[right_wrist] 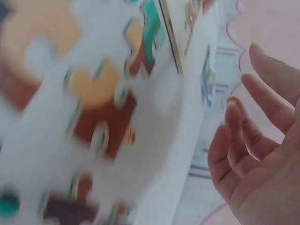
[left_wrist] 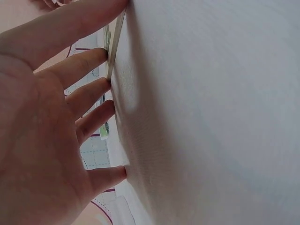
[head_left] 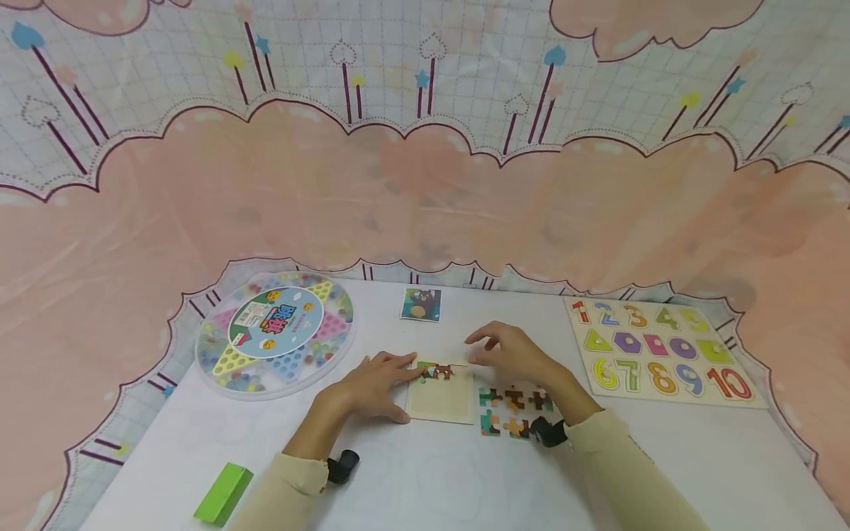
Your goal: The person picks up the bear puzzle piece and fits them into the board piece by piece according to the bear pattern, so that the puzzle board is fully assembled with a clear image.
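A square wooden puzzle tray [head_left: 438, 404] lies on the white table, with a few bear-picture pieces [head_left: 443, 372] in its upper left part. My left hand [head_left: 373, 385] is spread at the tray's left side, fingers mostly straight; in the left wrist view the thumb [left_wrist: 89, 23] and some fingertips touch its edge. Above the tray's upper right corner hovers my right hand [head_left: 510, 352], its fingers loosely bent with nothing visible between them in the right wrist view. Loose jigsaw pieces [head_left: 514, 399] lie right of the tray, partly hidden by the right forearm.
A small bear picture card [head_left: 421, 310] lies behind the tray. To the left is a round Chinese checkers box [head_left: 275, 335]; a green block [head_left: 223, 493] sits near the front left. A number-and-shape board [head_left: 664, 354] lies at the right. A patterned curtain [head_left: 425, 192] hangs behind.
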Motion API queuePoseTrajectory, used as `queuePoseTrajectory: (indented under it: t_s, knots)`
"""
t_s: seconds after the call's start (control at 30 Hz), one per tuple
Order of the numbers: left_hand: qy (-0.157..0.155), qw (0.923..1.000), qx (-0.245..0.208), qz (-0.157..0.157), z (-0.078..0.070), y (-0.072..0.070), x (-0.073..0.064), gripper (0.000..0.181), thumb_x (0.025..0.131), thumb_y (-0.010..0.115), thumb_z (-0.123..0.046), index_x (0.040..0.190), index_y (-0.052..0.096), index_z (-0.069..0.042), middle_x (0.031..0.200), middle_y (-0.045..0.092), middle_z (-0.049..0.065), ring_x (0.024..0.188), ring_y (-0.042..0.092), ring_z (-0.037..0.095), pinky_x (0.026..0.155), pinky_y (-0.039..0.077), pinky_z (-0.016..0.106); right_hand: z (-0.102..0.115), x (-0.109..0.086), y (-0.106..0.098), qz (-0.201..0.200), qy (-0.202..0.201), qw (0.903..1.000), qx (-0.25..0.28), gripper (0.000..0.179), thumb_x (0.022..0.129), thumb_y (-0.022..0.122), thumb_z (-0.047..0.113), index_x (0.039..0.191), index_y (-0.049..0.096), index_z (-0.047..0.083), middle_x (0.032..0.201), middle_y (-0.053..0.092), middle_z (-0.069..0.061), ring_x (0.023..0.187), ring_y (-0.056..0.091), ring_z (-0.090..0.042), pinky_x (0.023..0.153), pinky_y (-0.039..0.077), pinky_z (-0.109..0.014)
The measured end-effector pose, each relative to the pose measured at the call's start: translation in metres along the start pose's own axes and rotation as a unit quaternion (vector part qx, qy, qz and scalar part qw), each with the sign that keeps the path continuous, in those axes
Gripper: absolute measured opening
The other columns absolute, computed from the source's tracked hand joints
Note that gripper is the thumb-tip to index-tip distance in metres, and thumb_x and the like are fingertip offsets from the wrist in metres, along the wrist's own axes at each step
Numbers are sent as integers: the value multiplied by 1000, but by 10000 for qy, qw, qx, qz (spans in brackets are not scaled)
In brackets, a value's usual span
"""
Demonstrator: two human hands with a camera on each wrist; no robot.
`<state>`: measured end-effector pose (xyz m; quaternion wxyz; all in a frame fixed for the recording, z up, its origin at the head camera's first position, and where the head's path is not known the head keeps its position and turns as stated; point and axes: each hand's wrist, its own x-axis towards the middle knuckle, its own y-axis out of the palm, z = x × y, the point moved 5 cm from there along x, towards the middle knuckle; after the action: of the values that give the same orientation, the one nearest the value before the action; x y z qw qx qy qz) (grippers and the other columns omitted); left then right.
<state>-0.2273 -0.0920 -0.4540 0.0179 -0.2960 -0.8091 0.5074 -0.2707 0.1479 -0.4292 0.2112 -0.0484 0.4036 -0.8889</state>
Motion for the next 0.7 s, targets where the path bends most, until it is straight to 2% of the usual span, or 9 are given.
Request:
queuePoseTrajectory:
  t_s: [0.13,0.23,0.47,0.7]
  knots:
    - [32,10000,-33,27,-1,0,0,81,77,88,-29,150,53,-23,167,36,2,151,34,31,126,13,70,-10,-14,-15,-191,-76,9998,76,38,95,73,25,128,68,9,136,63,-12,126,57,-35,104,52,-54]
    - [33,10000,-31,30,0,0,0,81,77,87,-30,150,53,-24,167,36,1,151,34,32,126,13,70,-21,-24,-25,-346,39,9993,128,41,95,72,25,132,65,8,141,60,-14,134,52,-40,110,48,-60]
    - [89,10000,40,-9,-1,0,0,81,76,87,-31,149,54,-21,167,37,4,150,36,33,124,16,71,-44,-44,-38,-543,361,9977,206,51,95,72,27,139,58,7,150,52,-19,142,45,-43,114,41,-65]
    - [100,9999,21,-26,-2,-1,2,80,76,86,-30,149,54,-22,167,37,3,149,37,32,124,16,71,-65,-55,-39,-550,566,9958,462,52,95,72,23,141,56,6,148,54,-18,141,45,-42,116,40,-64]
